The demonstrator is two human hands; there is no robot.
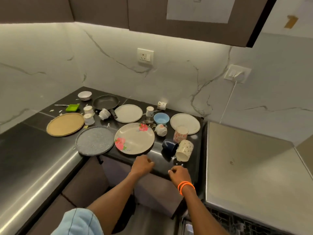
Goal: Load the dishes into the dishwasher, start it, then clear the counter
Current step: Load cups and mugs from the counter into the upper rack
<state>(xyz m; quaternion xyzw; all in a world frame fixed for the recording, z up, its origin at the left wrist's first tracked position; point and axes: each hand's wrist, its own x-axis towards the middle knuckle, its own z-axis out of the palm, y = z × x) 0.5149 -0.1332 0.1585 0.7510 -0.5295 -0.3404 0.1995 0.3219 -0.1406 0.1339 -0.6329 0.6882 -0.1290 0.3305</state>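
While both fists curled, empty, at counter [157,168] edge: left hand [142,164] just below floral plate [134,139]; right hand [179,174] near tipped mug [183,150].

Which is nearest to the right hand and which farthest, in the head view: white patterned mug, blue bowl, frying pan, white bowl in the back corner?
From the right hand:
1. White patterned mug, on its side, just beyond the hand.
2. Blue bowl, mid-counter.
3. Frying pan, back left.
4. White bowl, far left corner.

Home kitchen: dish-strewn counter [169,155], cabinets [186,26]
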